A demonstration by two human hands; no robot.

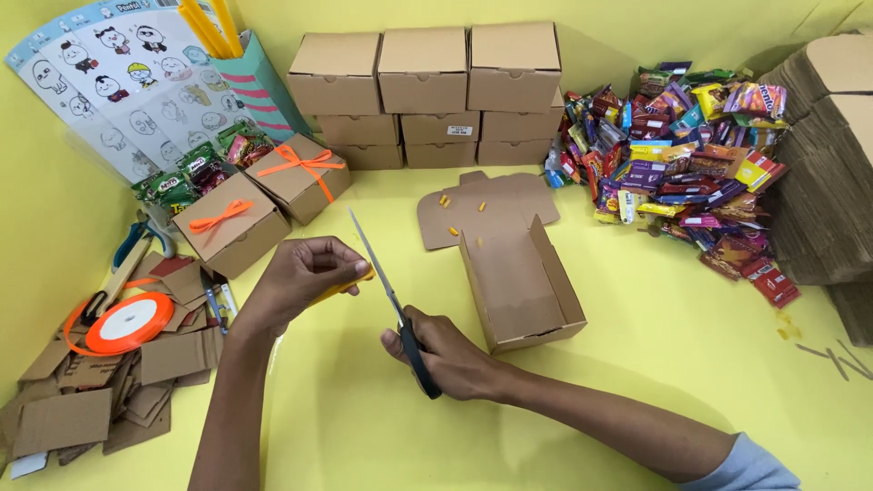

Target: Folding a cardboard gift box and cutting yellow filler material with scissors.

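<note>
At the far left of the yellow table (364,436) lies a heap of cardboard scraps (100,391), with a spool of orange ribbon (129,322) resting on top of it. Behind the spool stands a sheet of cartoon stickers (118,82), leaning against the wall. Two closed cardboard boxes tied with orange bows (264,205) sit side by side just right of the sticker sheet, with small green packets (195,173) behind them.

The left hand (305,273) is clenched, pinching a short piece of orange ribbon (341,289) between thumb and fingers. The ribbon end lies at the blade of the scissors (391,300). The right hand (450,355) grasps the dark handle of the scissors; the blades point up and to the left, and whether they are parted cannot be told.

Just right of the scissors, an open cardboard box (518,282) stands empty, its lid flat on the table with small orange snippets (459,218) scattered on it. Behind it, plain closed boxes (427,95) are stacked in rows against the wall. Further right lies a pile of wrapped sweets (682,155) in many colours. At the far right edge stands a tall stack of flat cardboard blanks (823,182).
</note>
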